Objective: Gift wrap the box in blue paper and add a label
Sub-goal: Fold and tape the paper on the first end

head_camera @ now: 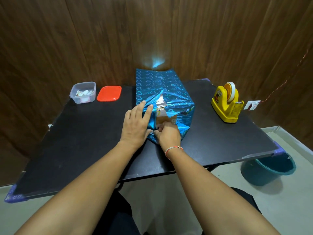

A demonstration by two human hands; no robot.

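Note:
A long box wrapped in shiny blue paper with heart prints (162,87) lies in the middle of the black table (88,138), one end facing me. At that near end the paper is partly folded and brown cardboard (162,116) shows through the gap. My left hand (136,123) lies flat with straight fingers, pressing the left side flap against the box end. My right hand (167,133) has curled fingers and pinches the lower flap of paper at the bottom of the end. A yellow tape dispenser (226,104) stands to the right.
A clear plastic tub (83,92) holding small paper labels sits at the far left, its red lid (109,93) beside it. A teal bucket (269,168) stands on the floor right of the table. A wooden wall is close behind the box.

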